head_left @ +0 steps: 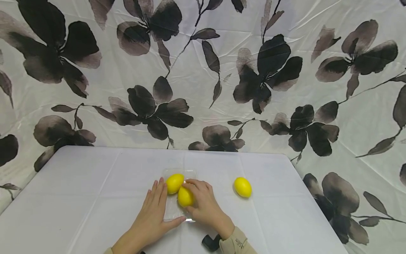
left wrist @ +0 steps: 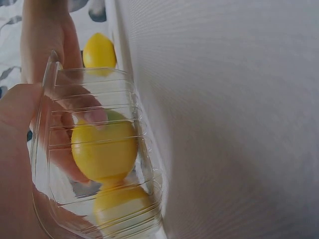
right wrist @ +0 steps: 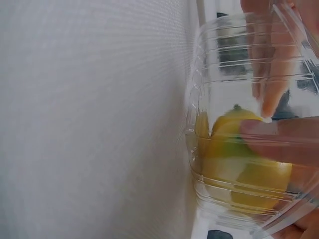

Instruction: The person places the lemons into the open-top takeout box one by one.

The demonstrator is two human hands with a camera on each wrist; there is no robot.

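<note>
A clear plastic container [head_left: 172,211] stands on the table, its ribbed wall [left wrist: 144,169] close in the left wrist view. Inside it, a yellow lemon [head_left: 175,183] lies toward the far left. My right hand [head_left: 207,206] reaches in over the right side and grips a second lemon [head_left: 185,197] between thumb and fingers, right beside the first. Through the plastic in the right wrist view, the thumb [right wrist: 269,134] overlaps the gripped lemon. My left hand [head_left: 149,218] rests along the container's left side, fingers straight and thumb stretched along its near edge.
A third lemon [head_left: 243,187] lies on the table to the right of the container. The table has a white cover [head_left: 95,218]. Behind it hangs a floral cloth [head_left: 206,88]. A small black object [head_left: 210,243] shows at the right wrist.
</note>
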